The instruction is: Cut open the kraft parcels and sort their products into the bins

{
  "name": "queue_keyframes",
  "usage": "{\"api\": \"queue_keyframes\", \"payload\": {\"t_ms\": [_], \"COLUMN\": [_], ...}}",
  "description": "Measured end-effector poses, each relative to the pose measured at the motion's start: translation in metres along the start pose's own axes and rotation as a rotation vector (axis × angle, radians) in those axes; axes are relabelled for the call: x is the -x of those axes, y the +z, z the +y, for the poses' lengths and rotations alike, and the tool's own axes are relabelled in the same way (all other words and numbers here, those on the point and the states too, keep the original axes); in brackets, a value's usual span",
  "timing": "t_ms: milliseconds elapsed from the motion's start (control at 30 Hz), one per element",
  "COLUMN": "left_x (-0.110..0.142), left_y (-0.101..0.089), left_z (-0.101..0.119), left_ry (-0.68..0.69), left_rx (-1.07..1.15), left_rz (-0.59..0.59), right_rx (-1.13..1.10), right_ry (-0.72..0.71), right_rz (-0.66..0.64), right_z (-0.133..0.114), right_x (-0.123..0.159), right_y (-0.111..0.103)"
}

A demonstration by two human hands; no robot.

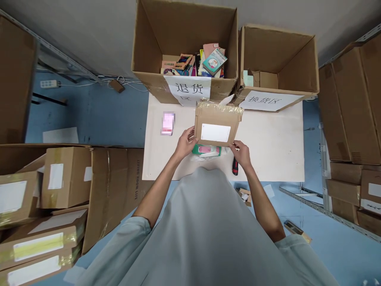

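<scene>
Between my two hands a small cardboard box (pixel 218 113) is held up, tilted, with a white label on the side toward me and clear tape along its far edge. My left hand (pixel 186 143) grips its lower left corner, thumb in front. At the lower right corner my right hand (pixel 240 153) pinches the edge. Below the box lies a green and pink package (pixel 206 150) in clear plastic, partly hidden by the box. A black and red box cutter (pixel 235 167) rests on the table beside my right hand.
Behind the white table (pixel 274 143) stand a large carton of books (pixel 149 85) and a smaller carton (pixel 309 87), both with paper signs. A blurred pink item (pixel 168 123) lies at left. An open carton (pixel 110 190) of taped parcels stands at lower left; stacked boxes (pixel 342 111) line the right.
</scene>
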State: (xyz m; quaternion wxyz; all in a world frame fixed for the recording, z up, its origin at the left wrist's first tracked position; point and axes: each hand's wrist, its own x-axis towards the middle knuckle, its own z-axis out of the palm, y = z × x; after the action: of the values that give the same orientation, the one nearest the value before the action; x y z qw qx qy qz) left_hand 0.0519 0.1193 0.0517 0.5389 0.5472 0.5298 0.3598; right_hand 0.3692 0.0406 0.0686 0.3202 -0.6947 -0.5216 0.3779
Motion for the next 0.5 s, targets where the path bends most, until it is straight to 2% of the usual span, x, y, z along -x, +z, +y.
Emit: {"api": "queue_keyframes", "payload": {"t_ms": [100,167,267,367,500], "left_x": [-0.009,-0.015,-0.025,-0.034,-0.043], "left_y": [0.006,0.010,0.018,0.026,0.028], "left_z": [-0.008,-0.014,-0.026,-0.043,-0.067], "left_ry": [0.040,0.019,-0.068,-0.168,-0.262], "left_rx": [-0.113,-0.198,-0.260,-0.227,-0.221], "left_rz": [0.018,0.021,0.019,0.019,0.011], "right_rx": [0.087,0.141,0.190,0.197,0.173], "right_ry": [0.041,0.090,0.152,0.220,0.251], "right_rz": [0.046,0.076,0.091,0.060,-0.001], "right_z": [0.018,0.030,0.046,0.057,0.068], "right_x": [-0.015,-0.026,-0.042,-0.057,-0.068], "right_y": [0.014,0.025,0.042,0.056,0.064]}}
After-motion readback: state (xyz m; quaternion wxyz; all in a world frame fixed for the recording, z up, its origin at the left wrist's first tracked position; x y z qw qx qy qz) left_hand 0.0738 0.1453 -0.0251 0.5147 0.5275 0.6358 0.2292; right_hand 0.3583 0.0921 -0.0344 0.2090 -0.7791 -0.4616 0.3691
